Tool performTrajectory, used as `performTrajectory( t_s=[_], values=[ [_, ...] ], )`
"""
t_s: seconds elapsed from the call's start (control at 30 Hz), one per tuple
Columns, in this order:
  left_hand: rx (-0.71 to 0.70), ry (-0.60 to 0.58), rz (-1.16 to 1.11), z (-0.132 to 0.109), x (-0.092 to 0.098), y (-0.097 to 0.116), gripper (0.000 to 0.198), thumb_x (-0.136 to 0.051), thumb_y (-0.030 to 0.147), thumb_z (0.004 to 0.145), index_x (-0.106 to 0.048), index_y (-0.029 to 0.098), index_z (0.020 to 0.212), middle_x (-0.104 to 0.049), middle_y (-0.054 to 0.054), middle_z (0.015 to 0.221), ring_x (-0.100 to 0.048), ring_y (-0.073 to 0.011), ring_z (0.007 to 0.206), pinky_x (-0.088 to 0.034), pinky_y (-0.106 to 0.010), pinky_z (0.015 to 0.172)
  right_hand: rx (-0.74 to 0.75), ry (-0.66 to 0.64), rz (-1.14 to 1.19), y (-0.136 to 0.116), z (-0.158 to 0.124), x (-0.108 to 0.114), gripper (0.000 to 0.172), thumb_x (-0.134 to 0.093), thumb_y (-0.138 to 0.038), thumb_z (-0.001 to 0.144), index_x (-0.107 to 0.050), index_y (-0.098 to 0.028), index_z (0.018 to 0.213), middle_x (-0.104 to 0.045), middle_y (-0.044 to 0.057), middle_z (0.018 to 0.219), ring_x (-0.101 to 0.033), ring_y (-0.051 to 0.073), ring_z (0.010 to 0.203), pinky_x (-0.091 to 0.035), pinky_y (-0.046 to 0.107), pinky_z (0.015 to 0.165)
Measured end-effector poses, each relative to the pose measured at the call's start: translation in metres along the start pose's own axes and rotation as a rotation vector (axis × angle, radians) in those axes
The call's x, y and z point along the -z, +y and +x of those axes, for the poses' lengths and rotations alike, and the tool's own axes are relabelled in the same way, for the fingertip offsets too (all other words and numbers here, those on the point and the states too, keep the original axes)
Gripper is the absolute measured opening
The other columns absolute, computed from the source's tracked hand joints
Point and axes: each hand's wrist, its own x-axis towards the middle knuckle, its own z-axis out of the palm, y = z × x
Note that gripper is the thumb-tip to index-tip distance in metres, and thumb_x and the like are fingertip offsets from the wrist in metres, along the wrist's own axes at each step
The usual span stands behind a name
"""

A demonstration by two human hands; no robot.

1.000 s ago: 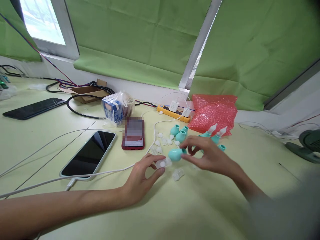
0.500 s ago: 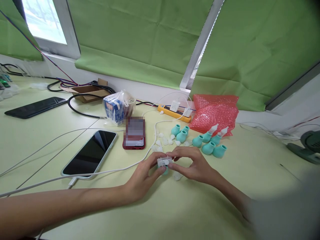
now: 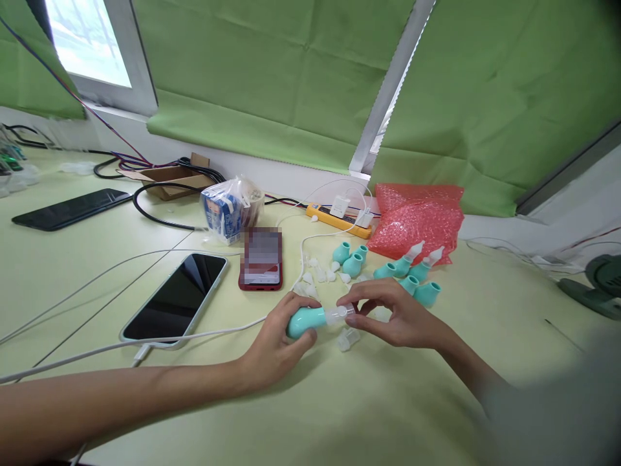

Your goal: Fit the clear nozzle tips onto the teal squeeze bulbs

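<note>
My left hand (image 3: pixel 276 343) grips a teal rubber bulb (image 3: pixel 305 320) lying on its side. My right hand (image 3: pixel 395 317) pinches the clear plastic tip (image 3: pixel 339 315) at the bulb's mouth. A clear cap (image 3: pixel 348 338) lies on the table just below the tip. Behind my hands stand several more teal bulbs (image 3: pixel 352 264), two of them with white tips (image 3: pixel 416 248). Small white tips (image 3: pixel 320 275) lie scattered between the bulbs and the white cable.
A black phone (image 3: pixel 174 298) on a white cable lies to the left, a red phone (image 3: pixel 261 259) behind it. A red bubble-wrap bag (image 3: pixel 417 220), a yellow power strip (image 3: pixel 337 219), a bagged carton (image 3: pixel 228 210), a cardboard box (image 3: pixel 167 176) and a keyboard (image 3: pixel 68 208) line the back.
My hands came together over the clear piece and the bulb. Now the bulb lies sideways in my left hand with the clear tip at its mouth, pinched by my right.
</note>
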Motion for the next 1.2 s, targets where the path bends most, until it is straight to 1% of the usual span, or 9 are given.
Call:
performTrajectory(
  t_s=[0.07,0.13,0.23,0.4,0.57,0.73,0.9,1.1,1.2],
  values=[
    [0.039,0.010,-0.042,0.001,-0.001,0.000,0.023,-0.054,0.021,0.071,-0.050,0.019,0.093,-0.052,-0.003,0.088,-0.052,-0.0163,0.080,-0.044,-0.027,0.070,0.005,-0.018,0.013,0.001,0.000,-0.001,0.021,-0.056,-0.028,0.073,-0.062,-0.020,0.091,-0.063,0.004,0.083,-0.059,0.014,0.071,-0.053,0.025,0.061],
    [0.132,0.003,-0.125,0.001,-0.003,0.000,0.028,-0.059,0.028,0.068,-0.051,0.017,0.092,-0.053,-0.003,0.084,-0.053,-0.0130,0.064,-0.047,-0.024,0.058,0.019,-0.031,0.021,0.001,0.001,-0.002,0.022,-0.056,-0.028,0.073,-0.061,-0.020,0.093,-0.063,0.004,0.084,-0.059,0.014,0.072,-0.053,0.026,0.062],
    [0.265,-0.043,-0.276,0.002,-0.005,0.001,0.034,-0.061,0.035,0.065,-0.053,0.015,0.092,-0.052,-0.001,0.073,-0.046,-0.0068,0.044,-0.044,-0.020,0.040,0.046,-0.036,-0.006,0.001,0.002,-0.002,0.022,-0.056,-0.026,0.072,-0.061,-0.020,0.093,-0.063,0.004,0.084,-0.058,0.014,0.073,-0.053,0.026,0.062],
    [0.274,-0.060,-0.360,0.002,-0.006,0.001,0.033,-0.064,0.035,0.062,-0.057,0.014,0.086,-0.054,-0.002,0.078,-0.047,-0.0062,0.045,-0.045,-0.019,0.038,0.146,-0.038,-0.039,0.002,0.002,-0.003,0.024,-0.055,-0.018,0.072,-0.060,-0.021,0.095,-0.063,0.003,0.082,-0.057,0.014,0.071,-0.051,0.025,0.060],
    [0.310,-0.043,-0.316,0.001,-0.006,-0.003,0.035,-0.064,0.036,0.062,-0.058,0.015,0.088,-0.055,-0.002,0.075,-0.045,-0.0054,0.042,-0.041,-0.017,0.034,0.157,-0.032,-0.070,0.005,0.001,-0.012,0.020,-0.055,-0.022,0.073,-0.061,-0.019,0.092,-0.063,0.004,0.077,-0.057,0.013,0.065,-0.049,0.025,0.057],
    [0.341,-0.017,-0.296,0.000,-0.007,-0.001,0.029,-0.064,0.033,0.062,-0.058,0.015,0.084,-0.051,0.002,0.064,-0.043,-0.0052,0.041,-0.040,-0.016,0.034,0.012,-0.056,0.051,0.013,0.002,-0.020,0.022,-0.054,-0.030,0.074,-0.063,-0.015,0.088,-0.063,0.005,0.074,-0.058,0.013,0.063,-0.050,0.022,0.053],
    [0.357,-0.032,-0.212,0.000,-0.007,0.001,0.027,-0.061,0.034,0.064,-0.058,0.015,0.084,-0.051,0.002,0.061,-0.040,-0.0053,0.039,-0.038,-0.016,0.034,-0.197,-0.190,0.323,0.016,0.005,-0.024,0.030,-0.053,-0.038,0.074,-0.062,-0.012,0.085,-0.055,0.000,0.057,-0.055,0.009,0.046,-0.047,0.018,0.042],
    [0.195,-0.003,0.021,0.000,-0.006,0.000,0.019,-0.060,0.031,0.065,-0.062,0.017,0.078,-0.061,0.000,0.068,-0.054,-0.0136,0.059,-0.044,-0.021,0.052,-0.439,-0.251,0.590,0.008,0.009,-0.026,0.032,-0.061,-0.042,0.065,-0.062,-0.010,0.071,-0.054,-0.001,0.050,-0.051,0.007,0.038,-0.045,0.017,0.037],
    [0.162,-0.011,0.055,0.000,-0.005,0.000,0.019,-0.060,0.031,0.066,-0.062,0.018,0.079,-0.062,0.000,0.070,-0.055,-0.0149,0.063,-0.044,-0.023,0.057,-0.510,-0.255,0.672,0.007,0.010,-0.026,0.030,-0.063,-0.040,0.062,-0.062,-0.011,0.069,-0.055,-0.001,0.049,-0.051,0.007,0.037,-0.044,0.017,0.036]
  ],
)
